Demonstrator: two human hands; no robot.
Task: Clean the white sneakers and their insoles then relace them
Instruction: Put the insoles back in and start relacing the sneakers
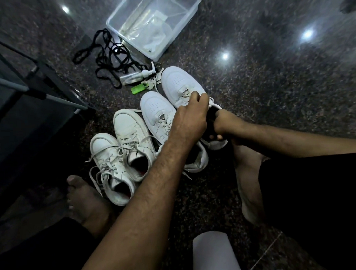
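Four white lace-up sneakers are laid side by side on the dark speckled polished stone floor point(272, 95), and the rightmost white sneaker point(180, 84) is gripped by both hands: the left hand point(189, 119) is closed over its laces near the tongue, and the right hand point(226, 123) is closed on its heel collar, with the fingers tucked into the dark opening. Beyond the toes, a small clear pump-spray bottle point(137, 76), a bunch of keys with a green tag point(139, 88), loose black laces point(107, 56) and a clear rectangular plastic tub point(191, 19) are positioned.
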